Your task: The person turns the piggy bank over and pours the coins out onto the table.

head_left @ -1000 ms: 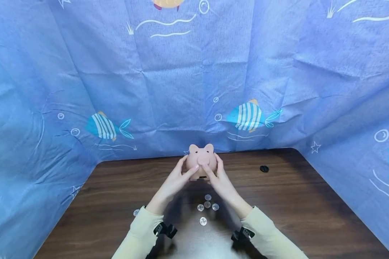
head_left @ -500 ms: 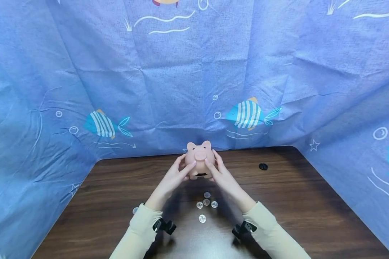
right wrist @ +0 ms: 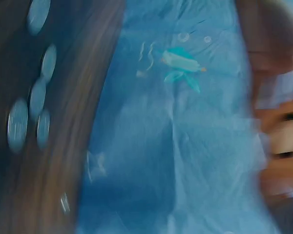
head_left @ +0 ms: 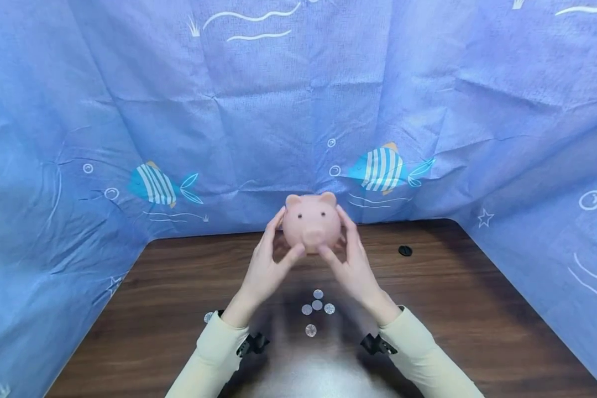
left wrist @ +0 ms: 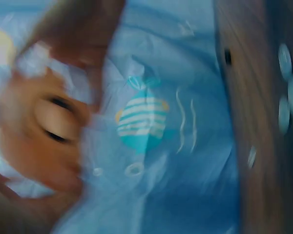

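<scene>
Both hands hold up a pink piggy bank (head_left: 312, 224), its eyes and snout toward the head camera. My left hand (head_left: 265, 266) grips one side, thumb low by the snout. On the opposite side my right hand (head_left: 354, 270) grips it in mirror fashion. Seen from the left wrist, the piggy bank (left wrist: 24, 126) is blurred and shows a round opening with dark edges on its underside. Below the hands, several small clear discs (head_left: 317, 305) lie on the brown table (head_left: 189, 276).
A black round plug (head_left: 405, 250) lies on the table, right of the piggy bank. One more clear disc (head_left: 208, 317) is beside the left sleeve. A blue fish-print cloth (head_left: 258, 138) hangs behind the table and along both sides.
Both hands have raised the piggy bank and brought it closer to the head camera, so it looks larger. It has tilted, and the dark opening beneath is hidden in the head view.
</scene>
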`<state>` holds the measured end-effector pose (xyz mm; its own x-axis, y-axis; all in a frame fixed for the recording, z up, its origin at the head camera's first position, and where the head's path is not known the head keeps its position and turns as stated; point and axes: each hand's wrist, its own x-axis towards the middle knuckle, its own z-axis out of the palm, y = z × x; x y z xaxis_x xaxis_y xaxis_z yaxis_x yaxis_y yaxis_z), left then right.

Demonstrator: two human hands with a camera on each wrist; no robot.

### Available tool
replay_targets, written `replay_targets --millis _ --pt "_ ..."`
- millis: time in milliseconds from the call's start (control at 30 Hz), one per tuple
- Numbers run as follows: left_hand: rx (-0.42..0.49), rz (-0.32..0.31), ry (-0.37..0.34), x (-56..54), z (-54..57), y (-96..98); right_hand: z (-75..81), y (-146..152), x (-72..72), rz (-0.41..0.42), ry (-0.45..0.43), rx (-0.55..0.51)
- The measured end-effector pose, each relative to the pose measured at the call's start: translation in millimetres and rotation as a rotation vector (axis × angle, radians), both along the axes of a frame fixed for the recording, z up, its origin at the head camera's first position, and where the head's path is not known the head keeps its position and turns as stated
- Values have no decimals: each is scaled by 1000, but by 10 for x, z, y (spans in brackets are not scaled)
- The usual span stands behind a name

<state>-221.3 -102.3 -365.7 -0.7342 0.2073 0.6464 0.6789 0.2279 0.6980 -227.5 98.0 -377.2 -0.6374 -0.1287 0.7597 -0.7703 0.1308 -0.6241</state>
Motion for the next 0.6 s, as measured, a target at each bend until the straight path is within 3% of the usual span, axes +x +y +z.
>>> replay_targets --millis 67,100,167,333,500,567,600 --pt "-32 79 -270 -52 -22 3 -13 -25 -16 -22 -302 37" --pt "-43 102 -362 -75 -28 0 -22 -35 -26 -29 -402 58" --pt "-75 138 -450 -102 -28 -11 -42 -52 -58 -51 -478 110" --pt "-79 128 -450 -142 8 -43 -41 -70 -116 -60 -457 126" --pt "-93 128 -492 -164 -25 -52 -41 -87 -123 -8 -551 98" --pt "-79 119 -432 -128 -35 -53 -43 -90 -87 -8 -503 84" --pt "-61 104 -370 -93 -30 -53 -47 -84 -57 -9 -434 76"
